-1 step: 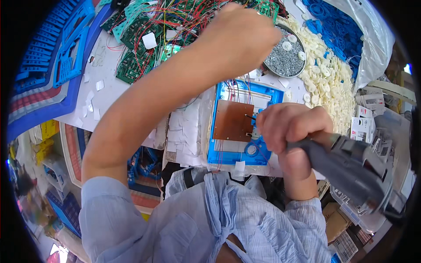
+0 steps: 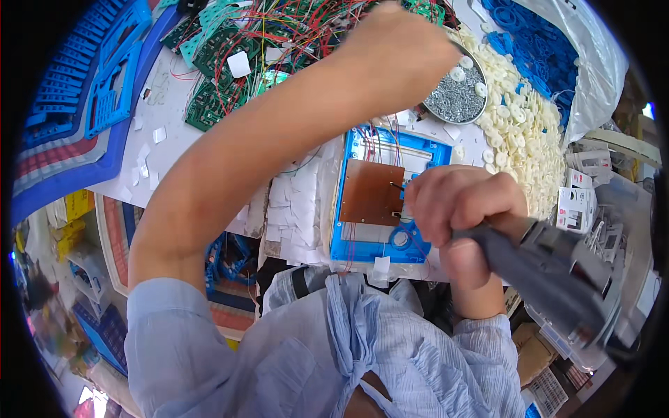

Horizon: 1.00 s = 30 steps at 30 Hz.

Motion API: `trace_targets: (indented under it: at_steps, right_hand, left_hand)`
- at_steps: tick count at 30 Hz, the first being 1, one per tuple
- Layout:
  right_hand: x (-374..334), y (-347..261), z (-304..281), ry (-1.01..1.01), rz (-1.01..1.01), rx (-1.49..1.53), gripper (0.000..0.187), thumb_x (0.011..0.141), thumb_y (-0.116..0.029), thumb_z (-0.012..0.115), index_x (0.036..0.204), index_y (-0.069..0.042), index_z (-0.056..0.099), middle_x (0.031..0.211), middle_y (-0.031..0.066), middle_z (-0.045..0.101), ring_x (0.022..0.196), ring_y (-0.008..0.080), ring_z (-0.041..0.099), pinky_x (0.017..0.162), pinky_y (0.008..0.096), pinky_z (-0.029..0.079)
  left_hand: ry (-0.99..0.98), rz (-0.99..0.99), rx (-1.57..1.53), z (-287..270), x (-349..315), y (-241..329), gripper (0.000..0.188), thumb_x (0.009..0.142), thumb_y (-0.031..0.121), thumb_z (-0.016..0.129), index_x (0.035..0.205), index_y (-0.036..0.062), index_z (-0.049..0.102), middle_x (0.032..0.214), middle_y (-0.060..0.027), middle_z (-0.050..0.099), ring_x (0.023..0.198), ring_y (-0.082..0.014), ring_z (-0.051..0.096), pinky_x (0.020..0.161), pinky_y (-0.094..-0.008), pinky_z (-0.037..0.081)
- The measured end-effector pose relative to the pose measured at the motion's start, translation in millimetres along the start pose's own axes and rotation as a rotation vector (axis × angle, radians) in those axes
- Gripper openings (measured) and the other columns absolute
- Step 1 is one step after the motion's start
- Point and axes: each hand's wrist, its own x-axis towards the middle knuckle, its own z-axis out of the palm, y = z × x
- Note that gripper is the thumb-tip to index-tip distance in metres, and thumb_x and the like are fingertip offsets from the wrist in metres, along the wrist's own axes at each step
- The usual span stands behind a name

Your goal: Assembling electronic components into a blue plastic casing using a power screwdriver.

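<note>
My right hand is wrapped around a dark grey power screwdriver, whose body slants to the lower right and is blurred at its far end. A thin dark tip pokes out from the fingers over the brown circuit board. That board lies inside a blue plastic housing with red wires at its ends. Above the housing, my left hand is closed beside a round dish of small metal screws, covering the dish's left part. Its fingers curl under out of sight, so anything in them is hidden.
Green circuit boards with tangled wires pile up at the back. Cream plastic discs and blue parts heap at the right. White paper pieces lie left of the housing. Blue panels stand in a bin at far left.
My left hand has moved slightly right and toward the far side, over the dish edge. The screwdriver's rear end has dipped a little. The board and housing have barely moved.
</note>
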Motion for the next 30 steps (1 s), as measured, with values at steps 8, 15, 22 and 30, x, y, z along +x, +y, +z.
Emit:
trace_targets:
  at_steps: [8, 15, 22, 30]
  right_hand:
    - [2, -3, 1, 0.008, 0.030, 0.026, 0.026, 0.082, -0.011, 0.078, 0.091, -0.001, 0.056, 0.071, 0.0089, 0.058, 0.058, 0.0183, 0.053, 0.056, 0.0352, 0.047]
    - [15, -46, -12, -0.045, -0.017, -0.092, 0.034, 0.089, -0.035, 0.070, 0.102, -0.014, 0.047, 0.063, -0.0026, 0.056, 0.048, 0.0131, 0.052, 0.052, 0.0322, 0.047]
    - [8, -44, 1, 0.003, -0.004, -0.085, 0.033, 0.088, -0.035, 0.070, 0.102, -0.015, 0.047, 0.065, -0.0031, 0.057, 0.048, 0.0126, 0.052, 0.053, 0.0312, 0.047]
    - [5, -50, -3, -0.033, -0.048, -0.020, 0.034, 0.088, -0.034, 0.073, 0.103, -0.016, 0.049, 0.066, -0.0039, 0.058, 0.049, 0.0107, 0.049, 0.053, 0.0295, 0.047]
  left_hand:
    - [-0.371, 0.142, 0.207, 53, 62, 12, 0.020, 0.085, 0.010, 0.063, 0.095, 0.0131, 0.080, 0.098, -0.0066, 0.077, 0.100, -0.0238, 0.072, 0.096, -0.0471, 0.040]
    - [-0.418, 0.197, 0.241, 58, 74, 26, 0.023, 0.089, 0.011, 0.058, 0.099, 0.0126, 0.079, 0.101, -0.0076, 0.077, 0.099, -0.0253, 0.071, 0.102, -0.0488, 0.036]
    - [-0.367, 0.171, 0.274, 50, 75, 30, 0.026, 0.091, 0.014, 0.055, 0.100, 0.0127, 0.080, 0.100, -0.0082, 0.077, 0.096, -0.0248, 0.072, 0.103, -0.0494, 0.035]
    - [0.111, 0.137, 0.028, -35, -37, 40, 0.016, 0.082, 0.018, 0.076, 0.095, 0.0136, 0.070, 0.098, -0.0004, 0.070, 0.090, -0.0249, 0.062, 0.096, -0.0518, 0.037]
